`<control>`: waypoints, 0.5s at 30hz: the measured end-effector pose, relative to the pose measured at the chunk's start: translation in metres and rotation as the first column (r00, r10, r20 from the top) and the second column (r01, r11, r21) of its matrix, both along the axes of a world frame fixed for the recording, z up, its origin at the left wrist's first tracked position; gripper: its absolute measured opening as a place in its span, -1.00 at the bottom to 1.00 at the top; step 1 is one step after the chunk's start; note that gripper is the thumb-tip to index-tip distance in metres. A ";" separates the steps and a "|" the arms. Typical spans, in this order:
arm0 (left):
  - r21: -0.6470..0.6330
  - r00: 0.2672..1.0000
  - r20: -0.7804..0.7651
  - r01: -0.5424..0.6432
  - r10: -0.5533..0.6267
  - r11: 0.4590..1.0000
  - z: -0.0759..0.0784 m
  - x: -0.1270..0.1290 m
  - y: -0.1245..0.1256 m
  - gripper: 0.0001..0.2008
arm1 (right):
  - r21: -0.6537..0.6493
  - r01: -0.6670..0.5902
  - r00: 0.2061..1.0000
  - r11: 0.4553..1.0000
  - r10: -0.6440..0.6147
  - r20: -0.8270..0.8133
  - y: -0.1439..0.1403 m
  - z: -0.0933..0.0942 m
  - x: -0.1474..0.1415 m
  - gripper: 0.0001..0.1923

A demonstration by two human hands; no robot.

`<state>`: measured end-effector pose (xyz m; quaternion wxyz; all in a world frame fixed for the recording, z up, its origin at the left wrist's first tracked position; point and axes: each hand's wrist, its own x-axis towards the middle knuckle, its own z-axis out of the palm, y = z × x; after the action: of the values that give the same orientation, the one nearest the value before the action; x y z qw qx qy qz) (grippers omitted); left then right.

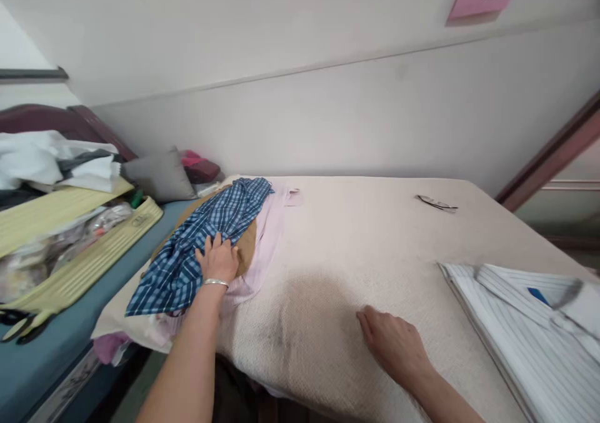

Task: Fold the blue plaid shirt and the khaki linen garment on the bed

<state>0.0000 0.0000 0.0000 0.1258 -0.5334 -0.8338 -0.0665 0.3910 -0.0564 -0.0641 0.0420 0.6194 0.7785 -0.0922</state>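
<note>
My left hand (217, 259), with a silver bracelet on the wrist, rests on a crumpled blue checked shirt (206, 245) at the left end of the table; whether the fingers grip the cloth I cannot tell. That shirt lies on top of a pile with a brown garment (247, 245) and a pale pink one (267, 235) under it. My right hand (394, 342) lies flat, palm down, on the beige textured table cover (356, 248) near the front edge, holding nothing. A folded white shirt with thin stripes (525, 323) sits at the right.
A pair of glasses (437, 203) lies at the far right of the table. To the left stands a bed with a blue sheet (42, 354), an open yellow suitcase (94, 248), heaped clothes and a grey pillow (159, 176). A white wall runs behind.
</note>
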 end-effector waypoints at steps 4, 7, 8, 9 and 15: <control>0.116 1.000 -0.016 0.015 -0.013 0.993 0.007 0.011 0.002 -0.57 | 0.007 0.000 1.000 1.000 0.000 0.011 -0.001 -0.001 0.000 -0.61; 0.193 0.996 0.027 0.076 -0.082 0.978 0.015 0.026 0.003 -0.58 | 0.019 -0.005 1.000 1.000 0.005 0.005 -0.001 -0.003 0.001 -0.62; 0.207 0.990 0.075 0.104 -0.122 0.973 0.017 0.034 0.004 -0.59 | 0.027 -0.004 1.000 1.000 0.004 -0.003 -0.001 -0.004 0.001 -0.63; 0.218 0.975 0.145 0.137 -0.171 0.966 0.017 0.043 0.004 -0.61 | 0.039 -0.001 1.000 0.999 0.002 -0.016 -0.001 -0.004 0.001 -0.64; 0.378 0.464 0.618 0.533 -0.635 0.757 0.002 0.133 -0.021 -0.71 | 0.372 0.017 0.926 0.928 0.126 -0.356 -0.005 0.010 0.001 -0.79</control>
<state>0.1327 -0.0212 0.0024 -0.2042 -0.7064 -0.5731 -0.3617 0.3917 -0.0612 -0.0545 -0.2212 0.5648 0.7928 -0.0595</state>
